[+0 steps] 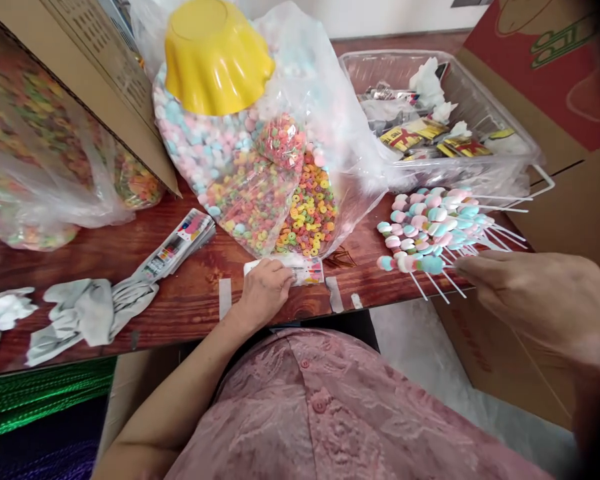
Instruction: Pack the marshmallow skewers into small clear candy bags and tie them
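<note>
My left hand (266,293) rests at the table's front edge, fingers curled closed on a small printed plastic bag (310,271) lying flat. At the right, my right hand (535,300), slightly blurred, pinches the stick end of a marshmallow skewer (433,265). Pink, white and blue marshmallows are threaded on it, with a gummy ring between some. This skewer lies at the front of a pile of similar marshmallow skewers (437,217), their white sticks pointing right. Beyond my left hand, an open clear bag holds colourful gummy rings (313,213).
A yellow fluted bowl (215,60) sits upside down on a big bag of marshmallows (195,143). A clear plastic bin (510,127) with packets stands back right. Printed bags (180,243) and a grey cloth (87,310) lie left, near a cardboard box (100,87).
</note>
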### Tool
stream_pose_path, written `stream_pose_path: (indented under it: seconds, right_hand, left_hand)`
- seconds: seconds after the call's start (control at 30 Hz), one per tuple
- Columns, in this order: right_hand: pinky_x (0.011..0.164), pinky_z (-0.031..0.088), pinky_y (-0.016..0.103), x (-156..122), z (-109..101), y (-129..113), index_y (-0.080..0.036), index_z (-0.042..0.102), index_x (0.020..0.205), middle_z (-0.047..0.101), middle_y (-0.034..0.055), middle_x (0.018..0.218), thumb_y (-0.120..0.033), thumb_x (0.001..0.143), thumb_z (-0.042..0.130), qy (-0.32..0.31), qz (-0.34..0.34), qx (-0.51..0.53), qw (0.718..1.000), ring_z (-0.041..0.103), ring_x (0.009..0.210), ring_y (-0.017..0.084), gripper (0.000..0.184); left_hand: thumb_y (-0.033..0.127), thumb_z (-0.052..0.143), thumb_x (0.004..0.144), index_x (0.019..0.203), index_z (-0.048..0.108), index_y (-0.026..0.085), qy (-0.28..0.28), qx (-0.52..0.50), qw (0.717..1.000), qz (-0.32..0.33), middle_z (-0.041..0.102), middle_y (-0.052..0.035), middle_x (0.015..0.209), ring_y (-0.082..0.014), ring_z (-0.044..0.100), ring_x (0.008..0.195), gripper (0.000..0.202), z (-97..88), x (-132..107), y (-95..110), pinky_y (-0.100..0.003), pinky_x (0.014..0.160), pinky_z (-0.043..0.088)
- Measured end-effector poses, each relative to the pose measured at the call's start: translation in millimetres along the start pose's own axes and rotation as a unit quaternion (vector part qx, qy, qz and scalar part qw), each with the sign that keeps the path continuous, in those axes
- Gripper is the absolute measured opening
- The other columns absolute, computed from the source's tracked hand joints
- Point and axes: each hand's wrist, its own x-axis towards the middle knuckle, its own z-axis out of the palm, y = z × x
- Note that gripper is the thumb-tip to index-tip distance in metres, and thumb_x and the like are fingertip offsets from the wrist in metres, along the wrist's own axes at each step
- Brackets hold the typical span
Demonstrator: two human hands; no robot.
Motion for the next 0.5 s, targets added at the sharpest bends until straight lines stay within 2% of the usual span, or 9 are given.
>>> stream_pose_path:
  seconds: [0.07,0.13,0.23,0.4,0.47,0.5]
  right_hand:
    - [0.047,0.017,0.028,19.1,-19.0,-15.2,-0.022,0.069,0.072,0.071,0.0039,0.072,-0.008,0.079,0.05,-0.15,-0.079,-0.041,0.985,0.061,0.061,0.018,0.025]
    - [0.047,0.016,0.028,35.1,-27.7,-31.7,-0.019,0.067,0.069,0.07,0.0068,0.07,-0.003,0.08,0.047,-0.192,-0.114,-0.065,0.973,0.06,0.059,0.019,0.028]
    - [0.049,0.017,0.029,47.6,-27.7,-47.9,-0.018,0.064,0.062,0.066,0.0078,0.063,0.0,0.076,0.05,-0.16,-0.156,-0.056,0.973,0.053,0.051,0.017,0.027]
    - [0.05,0.015,0.03,55.7,-16.0,-54.9,-0.02,0.059,0.051,0.061,0.0061,0.054,-0.001,0.066,0.057,-0.089,-0.21,-0.003,0.974,0.04,0.044,0.012,0.024]
    - [0.05,0.014,0.03,57.4,-10.4,-48.9,-0.021,0.059,0.05,0.06,0.0052,0.052,-0.001,0.063,0.058,-0.083,-0.205,0.041,0.974,0.038,0.043,0.011,0.024]
    - [0.049,0.015,0.03,56.9,-7.5,-43.0,-0.021,0.058,0.047,0.059,0.0042,0.05,-0.001,0.061,0.059,-0.079,-0.18,0.075,0.978,0.037,0.042,0.011,0.024]
  left_hand:
    - [0.019,0.057,0.091,0.082,0.071,0.017,-0.035,0.025,0.999,0.006,0.068,-0.0065,0.084,-0.0196,0.058,0.081,0.017,-5.0,-0.8,3.3,-0.032,0.074,0.047]
    - [0.017,0.053,0.092,0.085,0.071,0.017,-0.052,0.035,0.998,0.008,0.067,-0.0074,0.087,-0.0197,0.058,0.082,0.02,-8.3,-2.0,5.7,-0.032,0.075,0.047]
    - [0.015,0.051,0.092,0.085,0.071,0.017,-0.028,0.005,1.0,0.008,0.068,-0.0077,0.088,-0.0191,0.058,0.083,0.022,-6.4,-3.5,4.5,-0.032,0.074,0.047]
    - [0.018,0.06,0.088,0.075,0.068,0.016,0.06,-0.138,0.988,-0.026,0.068,-0.0045,0.078,-0.0157,0.06,0.075,0.016,4.4,-4.3,-3.5,-0.029,0.072,0.047]
    - [0.019,0.063,0.087,0.075,0.069,0.017,0.067,-0.17,0.983,-0.036,0.07,-0.004,0.079,-0.0152,0.061,0.075,0.014,5.9,-4.5,-5.7,-0.029,0.072,0.047]
    - [0.02,0.063,0.087,0.076,0.069,0.017,0.062,-0.175,0.982,-0.036,0.07,-0.0041,0.08,-0.0153,0.062,0.076,0.013,5.9,-4.7,-6.8,-0.03,0.073,0.048]
